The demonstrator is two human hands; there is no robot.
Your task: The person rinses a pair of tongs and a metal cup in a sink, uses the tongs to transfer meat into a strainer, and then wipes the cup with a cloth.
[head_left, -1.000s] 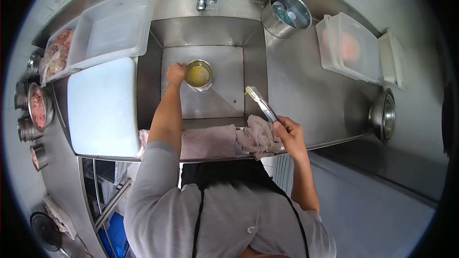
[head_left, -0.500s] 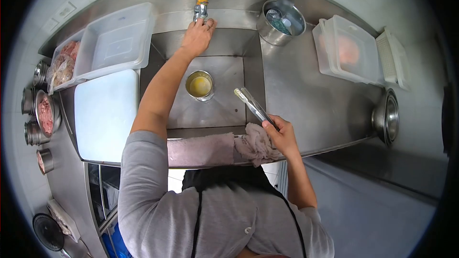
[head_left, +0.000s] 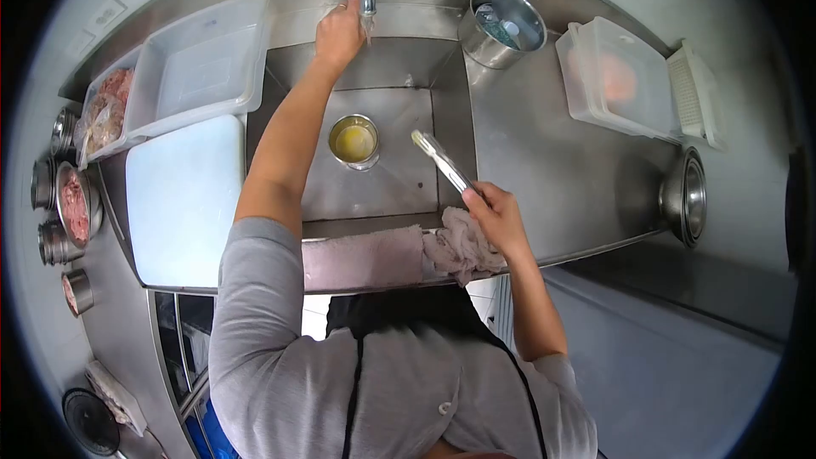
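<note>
My left hand (head_left: 339,34) reaches to the back of the sink, its fingers curled against the left side of the faucet (head_left: 366,2), which has yellow-orange bands round it. The part under those fingers is hidden. A thin streak, apparently water, drops from the spout. In my right hand (head_left: 497,219) is a pair of metal tongs (head_left: 446,166), with pale-yellow residue at the tips, held over the sink's right side. On the bottom of the steel sink (head_left: 387,195) stands a small metal pot (head_left: 354,143) with yellowish liquid in it, apart from both hands.
Left of the sink lie a white cutting board (head_left: 183,204) and a clear plastic tub (head_left: 200,68). Beyond sit bagged meat (head_left: 106,115) and a bowl of meat (head_left: 75,208). Cloths (head_left: 365,259) line the front edge. At right are a steel pot (head_left: 501,30), stacked tubs (head_left: 612,76) and bowls (head_left: 684,195).
My left hand has shifted from in front of the faucet to its left side, and a streak now shows below the spout. The tongs have moved slightly up and left in view.
</note>
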